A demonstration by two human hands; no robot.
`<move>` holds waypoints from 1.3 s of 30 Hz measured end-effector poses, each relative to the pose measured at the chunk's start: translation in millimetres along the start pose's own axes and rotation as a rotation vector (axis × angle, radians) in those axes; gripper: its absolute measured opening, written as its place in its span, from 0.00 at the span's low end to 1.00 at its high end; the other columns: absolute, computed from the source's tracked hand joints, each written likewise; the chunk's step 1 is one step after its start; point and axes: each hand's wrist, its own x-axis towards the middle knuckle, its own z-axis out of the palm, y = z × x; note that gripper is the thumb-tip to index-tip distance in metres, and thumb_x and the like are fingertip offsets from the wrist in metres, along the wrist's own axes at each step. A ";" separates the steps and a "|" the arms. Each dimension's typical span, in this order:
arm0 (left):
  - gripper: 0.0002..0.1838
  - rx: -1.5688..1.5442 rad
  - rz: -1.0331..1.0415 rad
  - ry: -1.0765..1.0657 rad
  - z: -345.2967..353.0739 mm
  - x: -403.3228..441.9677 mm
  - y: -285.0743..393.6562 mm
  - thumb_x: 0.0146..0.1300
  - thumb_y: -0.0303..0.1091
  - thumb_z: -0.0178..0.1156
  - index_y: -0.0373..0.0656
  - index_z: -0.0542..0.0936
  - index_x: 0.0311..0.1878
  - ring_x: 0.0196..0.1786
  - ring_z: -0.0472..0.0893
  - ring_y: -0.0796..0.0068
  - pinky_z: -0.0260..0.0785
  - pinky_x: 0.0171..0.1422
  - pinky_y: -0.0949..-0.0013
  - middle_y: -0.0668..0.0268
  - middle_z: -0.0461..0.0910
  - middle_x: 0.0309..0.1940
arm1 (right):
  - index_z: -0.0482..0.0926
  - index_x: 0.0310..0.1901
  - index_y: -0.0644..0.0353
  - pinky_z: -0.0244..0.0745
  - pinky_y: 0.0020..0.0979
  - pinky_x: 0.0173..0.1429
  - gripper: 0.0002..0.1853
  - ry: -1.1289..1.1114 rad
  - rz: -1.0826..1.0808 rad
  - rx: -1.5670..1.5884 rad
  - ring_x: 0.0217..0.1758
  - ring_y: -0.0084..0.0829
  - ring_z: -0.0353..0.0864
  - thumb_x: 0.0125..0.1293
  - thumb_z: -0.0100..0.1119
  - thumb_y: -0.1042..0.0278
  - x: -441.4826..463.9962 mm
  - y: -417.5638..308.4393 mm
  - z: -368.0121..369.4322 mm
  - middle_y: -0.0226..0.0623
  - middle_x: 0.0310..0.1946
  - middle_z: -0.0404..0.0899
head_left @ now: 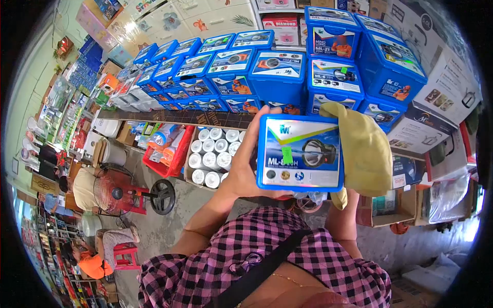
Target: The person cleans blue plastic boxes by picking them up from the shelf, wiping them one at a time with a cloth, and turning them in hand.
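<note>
In front of my chest, my left hand (242, 172) grips a blue headlamp box (300, 154) by its left side, thumb and fingers wrapped round it. The printed face, marked ML-8 with a lamp picture and a green sticker, is turned up toward me. A yellow cloth (365, 149) hangs over the right edge of the box, touching it. My right hand (351, 201) is behind and under this cloth. Only its wrist side shows; the fingers are covered, but the cloth is bunched in it.
Blue lamp boxes (231, 64) stand stacked on a shelf ahead. Below it are a carton of white round-topped items (210, 154) and a red basket (172, 161). A fan (118, 192) and two seated people are at left. Cartons (421, 126) stack up at right.
</note>
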 end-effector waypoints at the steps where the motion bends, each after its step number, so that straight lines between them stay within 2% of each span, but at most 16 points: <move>1: 0.75 0.001 -0.003 0.006 -1.7 -1.2 -0.3 0.33 0.45 0.86 0.36 0.44 0.79 0.72 0.68 0.54 0.60 0.74 0.56 0.45 0.60 0.73 | 0.74 0.61 0.66 0.75 0.35 0.58 0.25 -0.006 0.007 0.008 0.56 0.33 0.78 0.62 0.64 0.67 -0.9 2.1 2.1 0.45 0.56 0.78; 5: 0.69 0.310 -0.001 0.031 -10.6 -9.5 -1.0 0.31 0.45 0.85 0.35 0.54 0.76 0.69 0.69 0.53 0.60 0.73 0.56 0.49 0.66 0.67 | 0.73 0.61 0.67 0.74 0.38 0.60 0.28 -0.040 0.054 0.035 0.57 0.35 0.77 0.61 0.65 0.66 -7.9 10.8 10.4 0.46 0.56 0.77; 9: 0.68 0.511 0.033 0.032 -13.6 -9.6 -1.7 0.30 0.40 0.85 0.37 0.55 0.76 0.70 0.67 0.48 0.59 0.74 0.54 0.50 0.64 0.69 | 0.72 0.62 0.68 0.73 0.40 0.62 0.30 -0.074 0.105 0.044 0.58 0.38 0.77 0.60 0.67 0.64 -15.8 15.9 13.7 0.48 0.57 0.76; 18: 0.63 0.527 0.011 0.036 -9.9 -12.3 -8.3 0.32 0.39 0.82 0.39 0.58 0.75 0.68 0.65 0.46 0.57 0.73 0.50 0.49 0.64 0.68 | 0.69 0.63 0.70 0.71 0.46 0.66 0.35 -0.127 0.161 0.039 0.61 0.45 0.75 0.57 0.70 0.60 -24.5 15.3 18.9 0.52 0.58 0.74; 20: 0.61 0.664 0.090 0.025 -12.3 -11.8 -17.9 0.32 0.40 0.81 0.38 0.61 0.73 0.66 0.66 0.46 0.57 0.72 0.49 0.50 0.65 0.66 | 0.71 0.62 0.68 0.68 0.49 0.67 0.39 -0.262 -0.116 -0.322 0.63 0.50 0.73 0.51 0.75 0.58 -33.3 14.3 31.5 0.52 0.63 0.70; 21: 0.54 0.621 0.036 -0.035 -16.0 -12.9 -26.2 0.40 0.39 0.77 0.38 0.62 0.73 0.66 0.66 0.46 0.58 0.72 0.49 0.51 0.66 0.65 | 0.76 0.58 0.64 0.68 0.49 0.66 0.36 -0.368 -0.271 -0.582 0.64 0.54 0.71 0.46 0.77 0.61 -31.6 -10.3 41.2 0.51 0.66 0.66; 22: 0.47 0.797 0.110 -0.049 -17.6 -15.6 -30.0 0.49 0.38 0.72 0.38 0.62 0.73 0.66 0.66 0.46 0.59 0.71 0.49 0.51 0.65 0.65 | 0.83 0.52 0.58 0.68 0.48 0.65 0.31 -0.410 -0.438 -0.709 0.62 0.53 0.72 0.41 0.77 0.65 -31.2 -13.9 38.9 0.47 0.63 0.70; 24: 0.40 0.698 0.125 0.051 -8.8 -20.1 -30.8 0.56 0.36 0.66 0.38 0.63 0.72 0.65 0.66 0.45 0.60 0.70 0.49 0.51 0.66 0.65 | 0.86 0.48 0.53 0.69 0.47 0.65 0.28 -0.359 -0.518 -0.645 0.62 0.51 0.72 0.38 0.77 0.64 -27.3 7.0 34.3 0.47 0.61 0.72; 25: 0.44 0.725 0.137 0.051 -12.8 -19.5 -36.6 0.49 0.39 0.72 0.37 0.66 0.70 0.64 0.67 0.45 0.60 0.70 0.49 0.50 0.67 0.64 | 0.86 0.48 0.57 0.73 0.42 0.65 0.24 -0.336 -0.453 -0.666 0.63 0.48 0.75 0.43 0.72 0.73 -23.2 3.4 32.1 0.48 0.61 0.73; 26: 0.44 0.720 0.133 0.048 -14.4 -22.4 -35.6 0.49 0.39 0.72 0.37 0.66 0.70 0.64 0.67 0.45 0.60 0.70 0.49 0.50 0.67 0.64 | 0.87 0.48 0.53 0.70 0.44 0.65 0.26 -0.266 -0.434 -0.694 0.63 0.48 0.73 0.40 0.71 0.74 -14.8 8.5 29.3 0.45 0.60 0.74; 29: 0.57 0.645 0.211 0.016 -16.1 -23.4 -22.6 0.31 0.48 0.83 0.37 0.68 0.67 0.66 0.67 0.45 0.60 0.70 0.49 0.52 0.67 0.65 | 0.85 0.45 0.61 0.72 0.41 0.63 0.22 -0.150 -0.220 -0.398 0.61 0.48 0.75 0.42 0.66 0.79 -2.2 35.6 17.7 0.46 0.59 0.74; 32: 0.54 0.614 0.115 -0.113 -15.9 -29.1 -35.4 0.39 0.52 0.79 0.35 0.66 0.69 0.67 0.66 0.47 0.58 0.71 0.50 0.51 0.66 0.66 | 0.85 0.43 0.62 0.73 0.43 0.62 0.20 -0.289 -0.340 -0.599 0.59 0.48 0.76 0.42 0.66 0.79 -24.3 14.3 27.8 0.46 0.58 0.75; 33: 0.48 0.397 0.047 -0.034 -17.0 -31.2 -41.9 0.49 0.44 0.76 0.41 0.65 0.72 0.68 0.68 0.53 0.58 0.75 0.55 0.53 0.69 0.64 | 0.85 0.41 0.61 0.74 0.44 0.60 0.19 -0.325 -0.379 -0.459 0.57 0.48 0.77 0.41 0.69 0.75 -35.1 11.1 35.9 0.46 0.57 0.76; 34: 0.47 0.783 0.100 0.044 -10.7 -23.4 -37.9 0.52 0.40 0.74 0.39 0.62 0.72 0.67 0.68 0.53 0.60 0.74 0.56 0.53 0.68 0.63 | 0.86 0.40 0.59 0.75 0.43 0.57 0.21 -0.364 -0.485 -0.496 0.55 0.46 0.78 0.38 0.72 0.69 -44.2 13.3 39.9 0.45 0.54 0.78; 36: 0.45 0.638 -0.035 0.031 -11.2 -26.7 -32.6 0.53 0.40 0.68 0.38 0.61 0.73 0.69 0.64 0.47 0.56 0.74 0.52 0.50 0.65 0.67 | 0.87 0.40 0.57 0.75 0.41 0.54 0.22 -0.384 -0.657 -0.482 0.53 0.45 0.78 0.36 0.73 0.66 -44.4 4.6 49.4 0.45 0.52 0.79; 39: 0.46 0.640 0.054 0.006 -18.2 -28.9 -26.5 0.51 0.40 0.70 0.38 0.62 0.73 0.67 0.66 0.47 0.57 0.73 0.51 0.49 0.67 0.65 | 0.87 0.44 0.55 0.77 0.41 0.56 0.24 -0.318 -0.497 -0.560 0.54 0.45 0.79 0.38 0.75 0.68 -31.1 7.2 37.8 0.44 0.53 0.78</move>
